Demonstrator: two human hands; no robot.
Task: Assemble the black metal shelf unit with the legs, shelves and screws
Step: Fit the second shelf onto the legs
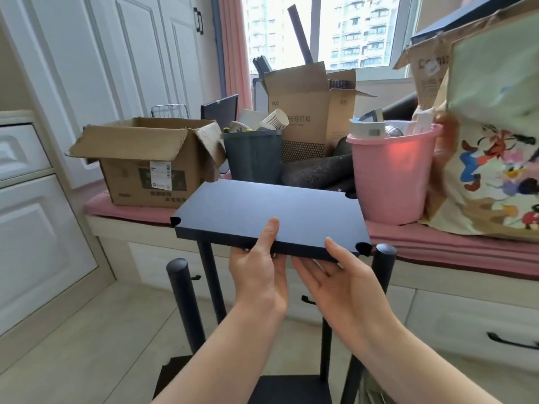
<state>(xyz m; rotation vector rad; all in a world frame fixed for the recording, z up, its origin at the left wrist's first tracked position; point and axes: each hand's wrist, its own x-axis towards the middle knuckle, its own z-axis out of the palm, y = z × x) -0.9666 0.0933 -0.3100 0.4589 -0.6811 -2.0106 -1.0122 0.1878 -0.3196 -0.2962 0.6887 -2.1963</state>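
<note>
I hold one black shelf (269, 212) flat before me at about 12 o'clock, above the upright legs. My left hand (259, 268) grips its near edge, thumb lying on top and the other fingers (242, 252) curled under, so they are clamped on the shelf. My right hand (338, 282) takes the same edge toward 1 o'clock, thumb on top and palm turned up beneath, fingers tucked under the panel and likewise clamped on it. The shelf has a round notch at each corner; I can count three notches, at the near left, near right and far right, and the far left corner I cannot make out. I count four legs in view: one round-topped leg (183, 304) at 9 o'clock of my hands, standing clear of the shelf; one leg (211, 281) rising under the shelf's near left part; one round-topped leg (382, 268) just beside the near right notch at 3 o'clock; and one leg (326, 345) lower down behind my right wrist. A lower shelf (288, 389) lies at 6 o'clock between my forearms. Beyond, on the pink-cushioned window seat (437, 243), stand two open boxes (145, 161), one grey bin (252, 157), one pink bucket (392, 173) and one cartoon-printed bag (493, 158).
</note>
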